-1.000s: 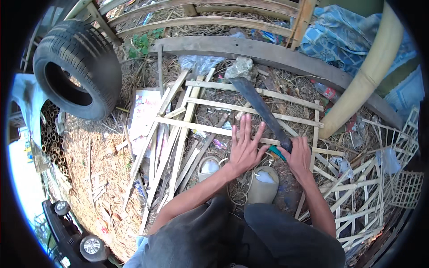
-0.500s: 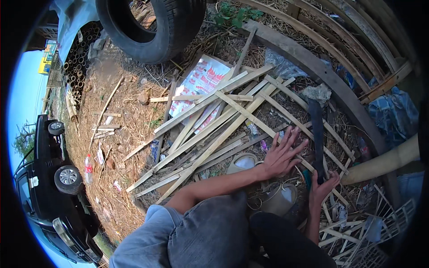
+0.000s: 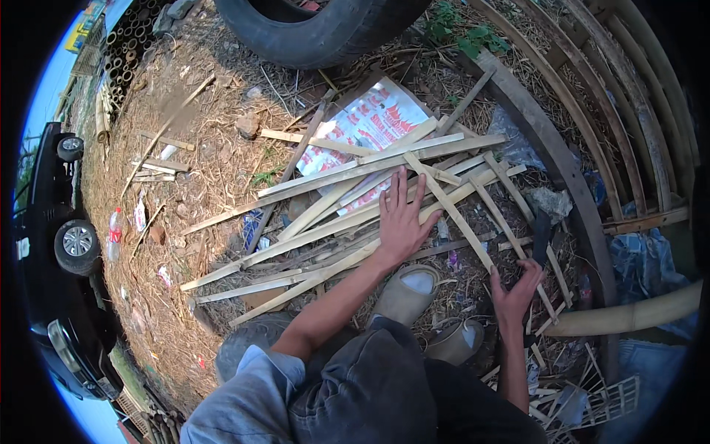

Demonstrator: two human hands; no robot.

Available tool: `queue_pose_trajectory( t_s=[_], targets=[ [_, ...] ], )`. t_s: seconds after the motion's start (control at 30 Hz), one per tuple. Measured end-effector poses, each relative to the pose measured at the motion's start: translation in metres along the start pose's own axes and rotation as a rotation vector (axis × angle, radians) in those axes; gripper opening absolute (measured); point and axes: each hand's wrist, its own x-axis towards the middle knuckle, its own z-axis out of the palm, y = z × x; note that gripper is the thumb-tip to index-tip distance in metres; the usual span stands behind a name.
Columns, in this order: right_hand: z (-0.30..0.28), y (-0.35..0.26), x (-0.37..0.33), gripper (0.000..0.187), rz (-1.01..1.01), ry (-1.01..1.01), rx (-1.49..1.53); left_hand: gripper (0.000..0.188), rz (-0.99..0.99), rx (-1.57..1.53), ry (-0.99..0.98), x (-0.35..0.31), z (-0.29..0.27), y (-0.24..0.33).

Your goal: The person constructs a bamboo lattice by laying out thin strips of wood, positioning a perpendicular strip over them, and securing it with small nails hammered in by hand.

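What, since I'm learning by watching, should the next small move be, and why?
Perhaps close the left hand on one of the strips beneath it: its fingers lie spread over them, seemingly gripping nothing. The right hand sits close by the blade, so the left looks safer to move.

Sunlit, straw-littered ground (image 3: 200, 174); black vehicle (image 3: 43, 259) left; slatted wooden fence (image 3: 637, 105) upper right.

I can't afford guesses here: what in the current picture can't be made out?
Dark blade, lower part: head view, hidden by the right hand.
Left hand, palm: head view, hidden by its own back.
Tire, upper part: head view, cut off by the top edge.
Bamboo pole, right end: head view, lost in the dark rim.
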Motion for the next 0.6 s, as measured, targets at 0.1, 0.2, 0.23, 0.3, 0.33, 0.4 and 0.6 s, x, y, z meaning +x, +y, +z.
queue_pose_trajectory(
  t_s=[0.1, 0.2, 0.23, 0.3, 0.33, 0.4, 0.6],
  targets=[
    [0.038, -0.025, 0.016, 0.043, -0.074, -0.115, 0.064, 0.089, -0.029, 0.048, 0.020, -0.007, -0.002, -0.010],
    [0.068, -0.026, 0.023, 0.031, -0.060, -0.225, -0.011, 0.084, -0.028, -0.184, 0.033, -0.002, -0.007, 0.010],
    [0.069, -0.022, 0.022, 0.031, -0.030, -0.231, -0.033, 0.081, -0.070, -0.338, 0.021, -0.003, -0.004, 0.018],
    [0.072, -0.022, 0.021, 0.023, 0.053, -0.302, -0.021, 0.077, -0.060, -0.431, 0.094, 0.001, -0.019, 0.030],
    [0.070, -0.024, 0.019, 0.019, 0.031, -0.254, -0.014, 0.074, -0.249, -0.593, -0.057, 0.002, -0.028, 0.035],
    [0.065, -0.020, 0.006, 0.019, 0.084, -0.273, -0.015, 0.068, -0.446, -0.718, -0.198, 0.009, -0.031, 0.034],
    [0.073, -0.019, -0.012, 0.022, 0.164, -0.202, -0.074, 0.060, -0.401, -0.176, -0.147, 0.022, 0.000, 0.052]
  ],
)
